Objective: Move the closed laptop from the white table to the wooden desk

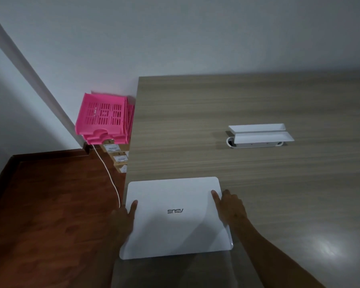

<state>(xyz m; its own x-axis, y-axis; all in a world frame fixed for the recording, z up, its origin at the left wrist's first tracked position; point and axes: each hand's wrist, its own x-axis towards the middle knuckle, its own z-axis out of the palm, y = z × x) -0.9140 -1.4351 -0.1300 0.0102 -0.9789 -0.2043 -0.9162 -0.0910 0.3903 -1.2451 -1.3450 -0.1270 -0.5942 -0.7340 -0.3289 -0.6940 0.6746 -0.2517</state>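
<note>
A closed white laptop (175, 217) with a grey logo on its lid sits at the near left corner of the wooden desk (247, 104). My left hand (124, 219) grips its left edge, thumb on the lid. My right hand (231, 206) grips its right edge, thumb on top and fingers down the side. Whether the laptop rests flat on the desk or hovers just above it cannot be told. The white table is out of sight.
A white two-tier tray (260, 135) stands mid-desk to the right. Left of the desk, stacked pink plastic baskets (104, 118) sit on cardboard boxes (117, 157). A white cable (110, 179) trails over the reddish wood floor (50, 215). Grey walls rise behind.
</note>
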